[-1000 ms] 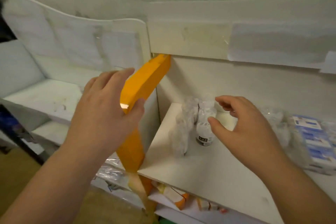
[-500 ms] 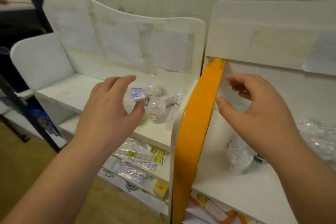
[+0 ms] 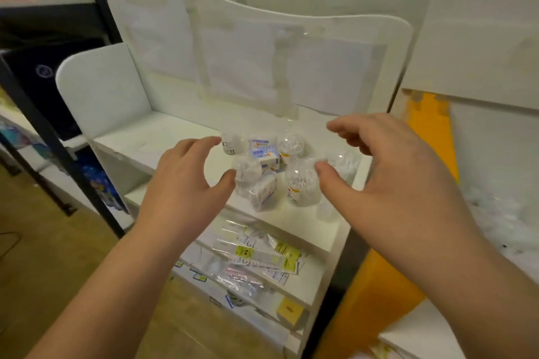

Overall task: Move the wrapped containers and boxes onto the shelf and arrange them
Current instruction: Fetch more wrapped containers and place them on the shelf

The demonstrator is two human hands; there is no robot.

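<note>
Several plastic-wrapped white containers (image 3: 302, 182) and small blue-and-white boxes (image 3: 264, 153) lie in a loose cluster on the top board of a white shelf unit (image 3: 151, 137). My left hand (image 3: 186, 183) hovers at the cluster's left side, fingers spread and curved, thumb tip close to a wrapped container (image 3: 246, 172). My right hand (image 3: 390, 172) hovers at the cluster's right side, fingers curved, thumb near the container in front. Neither hand holds anything.
A lower shelf (image 3: 306, 285) holds flat plastic packets with yellow labels. An orange panel (image 3: 431, 137) separates this unit from a second white shelf (image 3: 495, 221) on the right with more wrapped items. A black metal rack (image 3: 52, 137) stands at the left.
My view has swung left from the right shelf to the left unit. Both hands moved with it and now flank the cluster of wrapped containers and boxes.
</note>
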